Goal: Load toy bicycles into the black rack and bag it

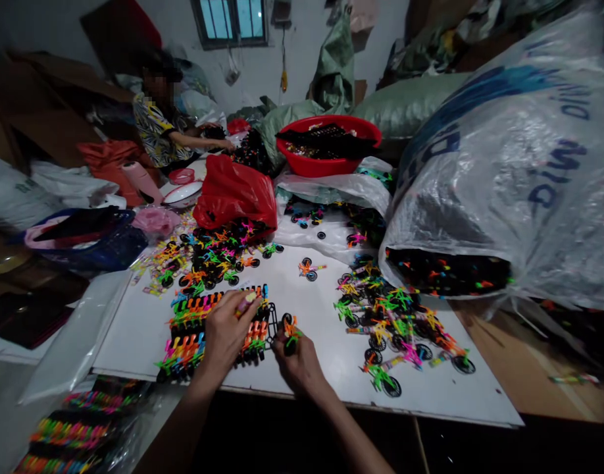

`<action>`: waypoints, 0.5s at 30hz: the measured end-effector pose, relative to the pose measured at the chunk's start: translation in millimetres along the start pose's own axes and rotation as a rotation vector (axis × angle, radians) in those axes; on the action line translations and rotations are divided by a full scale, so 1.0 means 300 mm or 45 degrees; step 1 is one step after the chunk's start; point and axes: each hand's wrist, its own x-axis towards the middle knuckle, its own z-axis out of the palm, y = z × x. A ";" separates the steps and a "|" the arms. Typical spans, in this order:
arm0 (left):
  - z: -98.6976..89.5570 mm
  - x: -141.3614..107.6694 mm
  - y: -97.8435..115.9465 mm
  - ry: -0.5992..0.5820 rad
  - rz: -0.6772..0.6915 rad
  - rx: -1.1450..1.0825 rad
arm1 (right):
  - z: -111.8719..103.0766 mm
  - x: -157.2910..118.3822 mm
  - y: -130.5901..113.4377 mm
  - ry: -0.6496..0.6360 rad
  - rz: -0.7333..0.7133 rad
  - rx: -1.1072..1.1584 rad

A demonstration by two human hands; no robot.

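Observation:
My left hand [227, 329] holds a small tube with a pale yellow end [245, 303] between thumb and fingers, above rows of colourful toy bicycles [188, 342] packed side by side on the white board [322, 355]. Close to its right, my right hand [298, 359] grips a small orange and green toy bicycle [289, 332] with black wheels. A black plastic frame [272, 326] stands between the two hands, at the right end of the rows. One loose bicycle with a tube [310, 268] lies farther back on the board.
Loose bicycles and tubes form a heap [391, 316] at the right and another pile [218, 253] at the back left. Behind are a red bag [235, 191], a red basin [326, 164] and a large plastic sack [479, 164]. A person [158, 131] sits at the far left.

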 end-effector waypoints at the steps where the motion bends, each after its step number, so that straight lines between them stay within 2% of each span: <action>1: -0.017 -0.020 -0.007 -0.023 -0.004 0.004 | 0.014 -0.014 0.001 0.024 0.028 0.014; 4: -0.054 -0.086 -0.029 -0.312 0.024 0.038 | 0.032 -0.023 0.008 0.072 0.023 0.055; 6: -0.058 -0.121 -0.040 -0.518 0.077 0.069 | 0.032 -0.016 0.014 0.048 -0.071 -0.021; 8: -0.052 -0.139 -0.042 -0.652 0.114 0.159 | 0.027 -0.011 0.016 -0.006 -0.170 -0.150; 11: -0.045 -0.137 -0.031 -0.741 0.118 0.296 | 0.021 -0.010 0.004 -0.120 -0.223 -0.362; 15: -0.054 -0.122 -0.010 -0.803 0.131 0.335 | 0.025 -0.003 -0.026 -0.254 -0.161 -0.663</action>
